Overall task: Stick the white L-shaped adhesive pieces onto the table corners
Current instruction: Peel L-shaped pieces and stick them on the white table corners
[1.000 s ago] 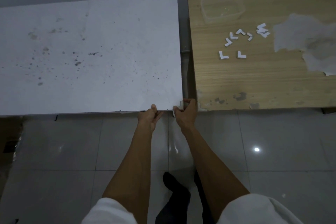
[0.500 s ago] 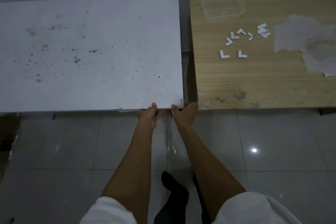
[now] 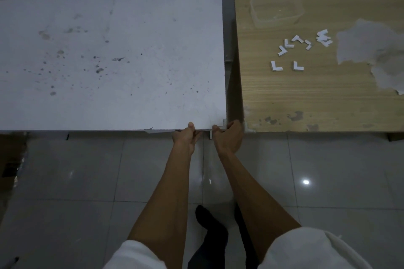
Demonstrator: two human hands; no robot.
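White worktop [image 3: 113, 85] corner: left grip [image 3: 185, 137] clamps edge as steadier; right grip [image 3: 228, 136] pinches L-piece [image 3: 224, 120] on, presumably seating adhesive.

A clear plastic container [image 3: 276, 10] is seen on the wooden bench [image 3: 306, 98], beyond and right of the right hand [image 3: 228, 137]. Brown cardboard [image 3: 11, 159] is seen on the tiled floor [image 3: 87, 170], far left of it.
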